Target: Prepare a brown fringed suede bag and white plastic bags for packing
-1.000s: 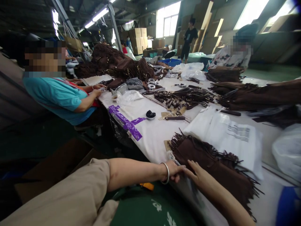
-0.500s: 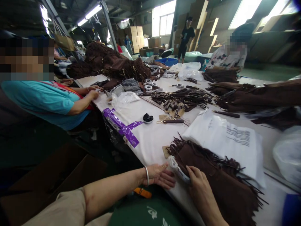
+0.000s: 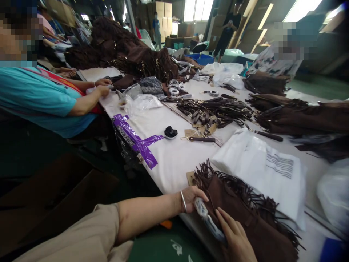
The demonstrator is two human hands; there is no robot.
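Pinching a clear plastic strip (image 3: 208, 218) at the table (image 3: 177, 160) edge, the left hand (image 3: 192, 198) closes on it — right hand (image 3: 236, 238) flat on the fringed brown bag (image 3: 245, 211), bare cloth beyond.

White-covered table (image 3: 174, 160) with fringed brown bags (image 3: 245, 211), straps (image 3: 215, 112), plastic sheets (image 3: 261, 167).

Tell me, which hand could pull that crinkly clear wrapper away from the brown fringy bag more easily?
Probably the left hand: its fingers already pinch the clear wrapper at the edge of the fringed bag. The right hand lies flat on the bag, holding it down.
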